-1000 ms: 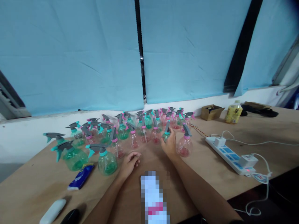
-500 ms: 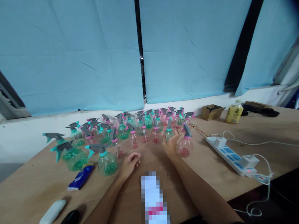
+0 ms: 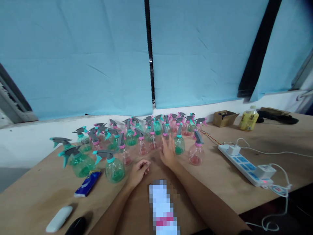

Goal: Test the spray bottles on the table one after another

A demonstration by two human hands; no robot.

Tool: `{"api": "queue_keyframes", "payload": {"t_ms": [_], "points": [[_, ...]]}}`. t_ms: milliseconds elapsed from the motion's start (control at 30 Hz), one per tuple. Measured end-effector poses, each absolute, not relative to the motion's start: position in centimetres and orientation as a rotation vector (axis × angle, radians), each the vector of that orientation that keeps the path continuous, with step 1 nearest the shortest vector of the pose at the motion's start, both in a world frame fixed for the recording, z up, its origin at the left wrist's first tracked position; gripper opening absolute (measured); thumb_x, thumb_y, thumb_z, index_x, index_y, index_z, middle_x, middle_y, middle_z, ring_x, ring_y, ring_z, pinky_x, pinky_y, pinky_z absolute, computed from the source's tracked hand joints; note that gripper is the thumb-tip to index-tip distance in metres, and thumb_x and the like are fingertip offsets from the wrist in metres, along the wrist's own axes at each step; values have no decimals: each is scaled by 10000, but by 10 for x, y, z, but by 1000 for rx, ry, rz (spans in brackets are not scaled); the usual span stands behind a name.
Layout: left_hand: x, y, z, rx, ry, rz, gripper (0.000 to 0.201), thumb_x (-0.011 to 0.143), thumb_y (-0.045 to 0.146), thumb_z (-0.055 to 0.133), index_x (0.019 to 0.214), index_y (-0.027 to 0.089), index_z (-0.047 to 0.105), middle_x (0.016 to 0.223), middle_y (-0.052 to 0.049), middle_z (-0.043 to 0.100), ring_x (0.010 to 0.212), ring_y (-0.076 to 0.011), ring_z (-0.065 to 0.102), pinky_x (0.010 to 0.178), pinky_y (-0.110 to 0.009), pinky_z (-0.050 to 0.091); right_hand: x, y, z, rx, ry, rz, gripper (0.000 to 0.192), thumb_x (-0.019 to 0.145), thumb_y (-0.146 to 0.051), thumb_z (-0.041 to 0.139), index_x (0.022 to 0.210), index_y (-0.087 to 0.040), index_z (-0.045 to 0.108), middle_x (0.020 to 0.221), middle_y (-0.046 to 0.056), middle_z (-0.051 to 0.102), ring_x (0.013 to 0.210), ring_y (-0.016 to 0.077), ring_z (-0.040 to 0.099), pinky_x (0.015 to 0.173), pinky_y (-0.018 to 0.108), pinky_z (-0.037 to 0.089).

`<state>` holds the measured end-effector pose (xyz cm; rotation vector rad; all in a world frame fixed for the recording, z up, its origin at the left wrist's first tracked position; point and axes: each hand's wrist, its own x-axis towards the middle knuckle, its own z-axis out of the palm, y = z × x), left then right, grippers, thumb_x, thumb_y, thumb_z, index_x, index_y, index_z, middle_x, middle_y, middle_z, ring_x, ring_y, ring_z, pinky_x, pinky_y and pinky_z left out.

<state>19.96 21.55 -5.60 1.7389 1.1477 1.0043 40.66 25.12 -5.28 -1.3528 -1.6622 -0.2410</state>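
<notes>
My left hand (image 3: 139, 172) rests on the tabletop with its fingers curled in, and nothing shows in them. To its left stands a clear spray bottle (image 3: 114, 170) with a turquoise collar and green tint at the base. My right hand (image 3: 168, 152) has its fingers spread in front of a pink-collared spray bottle (image 3: 164, 132), which it mostly covers; whether they touch, I cannot tell. Just right of that hand is a turquoise-collared spray bottle (image 3: 179, 143). Farther right stands a pink spray bottle (image 3: 196, 153).
Several more pink and green spray bottles (image 3: 132, 138) crowd the table toward the wall. A phone (image 3: 161, 202) lies between my forearms. At left are a blue packet (image 3: 88, 184) and a white case (image 3: 59, 219). A power strip (image 3: 244, 165), small carton (image 3: 223, 119) and yellow drink bottle (image 3: 248, 120) occupy the right.
My right hand has left the turquoise-collared bottle and moved left to the pink-collared one beside it, fingers now spread. My left hand keeps its curled pose. The view has shifted slightly.
</notes>
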Motion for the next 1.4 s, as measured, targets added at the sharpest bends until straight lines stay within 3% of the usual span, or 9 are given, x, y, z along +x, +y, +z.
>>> {"api": "queue_keyframes", "payload": {"t_ms": [200, 433, 633, 800, 1000, 1200, 1267, 1400], "points": [[201, 217, -58, 1744, 1138, 1011, 332, 856, 482, 547, 872, 167, 652, 662, 12, 594, 566, -117, 527, 566, -229, 407, 413, 265, -64, -1255, -1716, -130, 730, 834, -182, 453, 1507, -157, 171, 1575, 152, 97, 1461, 321, 47, 1126, 575, 226], [202, 216, -56, 1777, 1146, 988, 353, 854, 501, 537, 875, 169, 654, 659, 8, 597, 558, -123, 526, 562, -235, 405, 415, 267, -65, -1299, -1659, -100, 717, 770, -218, 544, 1438, -130, 298, 1434, 210, 269, 1371, 353, 258, 1100, 561, 269], [203, 214, -51, 1772, 1171, 964, 354, 850, 509, 535, 867, 176, 653, 649, 14, 596, 547, -119, 514, 561, -228, 397, 414, 264, -63, -1290, -1701, -85, 732, 759, -215, 541, 1435, -114, 279, 1488, 211, 174, 1397, 344, 210, 1108, 524, 264], [203, 215, -54, 1795, 1184, 960, 377, 861, 525, 514, 875, 174, 650, 659, 13, 597, 532, -114, 486, 544, -222, 376, 409, 259, -58, -1401, -1689, -52, 744, 806, -254, 480, 1488, -169, 196, 1549, 172, 140, 1393, 392, 177, 1044, 620, 259], [203, 214, -53, 1799, 1171, 971, 385, 861, 533, 507, 863, 176, 651, 660, 14, 597, 527, -113, 477, 539, -221, 366, 408, 257, -54, -1391, -1661, -106, 686, 791, -244, 497, 1445, -183, 298, 1487, 161, 310, 1325, 384, 273, 1009, 583, 270], [204, 212, -48, 1801, 1167, 973, 387, 851, 532, 520, 867, 171, 659, 647, 12, 596, 521, -115, 486, 543, -225, 377, 402, 258, -55, -1283, -1504, -119, 463, 918, -382, 445, 1291, -112, 392, 1248, 193, 511, 1199, 316, 453, 997, 525, 309], [204, 212, -48, 1791, 1173, 973, 382, 853, 523, 519, 872, 169, 661, 645, 13, 594, 514, -112, 483, 539, -225, 374, 398, 256, -52, -1222, -1433, -74, 506, 901, -450, 500, 1270, -123, 387, 1199, 182, 533, 1158, 293, 496, 995, 485, 337], [204, 212, -48, 1776, 1183, 966, 372, 856, 511, 520, 888, 169, 662, 649, 12, 594, 522, -114, 488, 537, -224, 371, 388, 249, -42, -1138, -1272, 72, 769, 780, -506, 670, 1344, -129, 308, 1089, 137, 590, 1019, 259, 568, 932, 412, 417]]}}
